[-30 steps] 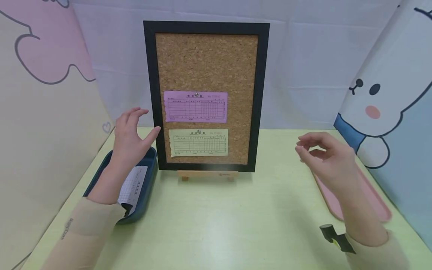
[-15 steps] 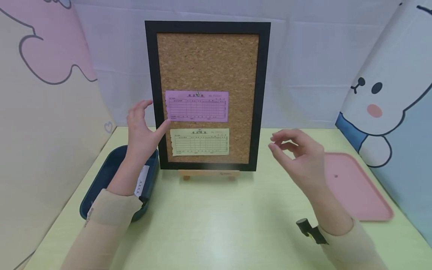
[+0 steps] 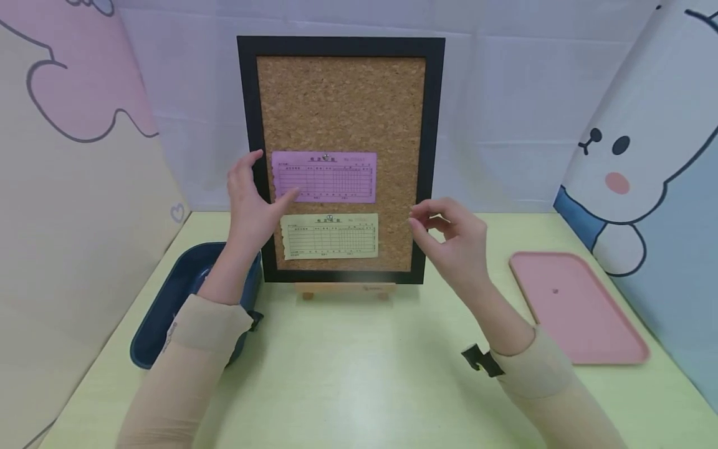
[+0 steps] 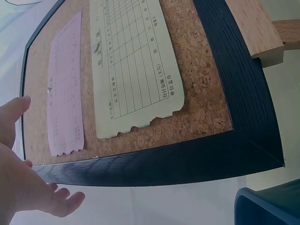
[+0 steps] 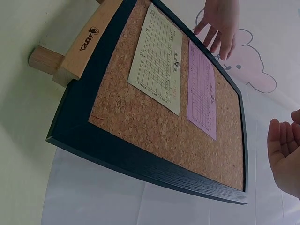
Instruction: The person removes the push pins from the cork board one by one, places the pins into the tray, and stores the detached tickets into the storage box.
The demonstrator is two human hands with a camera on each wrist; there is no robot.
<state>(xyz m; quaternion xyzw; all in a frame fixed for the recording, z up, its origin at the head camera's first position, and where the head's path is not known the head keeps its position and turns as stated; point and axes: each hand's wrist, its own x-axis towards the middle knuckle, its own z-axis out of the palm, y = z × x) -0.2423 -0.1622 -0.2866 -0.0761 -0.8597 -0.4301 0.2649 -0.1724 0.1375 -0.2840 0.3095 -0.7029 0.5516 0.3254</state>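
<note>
Lettering on the front ledge of the wooden stand (image 5: pixel 93 40) reads large in the right wrist view, while the head view shows it only as a faint mark. The left wrist view brings up the torn, scalloped end of the yellow slip (image 3: pixel 331 237) and a corner of the blue tray beyond the black frame.

The head view alone takes in the whole layout. A blue tray (image 3: pixel 168 293) sits left of the corkboard (image 3: pixel 342 100); the left forearm hides much of it, and the little showing inside is too covered to identify. On the right, a pink tray (image 3: pixel 589 312) holds one tiny dark object (image 3: pixel 555 291). Both trays and the stand rest on a pale green surface (image 3: pixel 348 374).

The purple slip (image 3: pixel 342 178) is pinned at its top edge on the corkboard, just above the yellow slip, which is pinned likewise.

Of the two hands, the left hand (image 3: pixel 250 202) is spread wide and holds nothing, its thumb overlapping the lower left of the purple slip; whether they touch cannot be told. The right hand (image 3: pixel 454 240) is loosely curved near the board's right edge, thumb and forefinger slightly apart, nothing visible between them.
</note>
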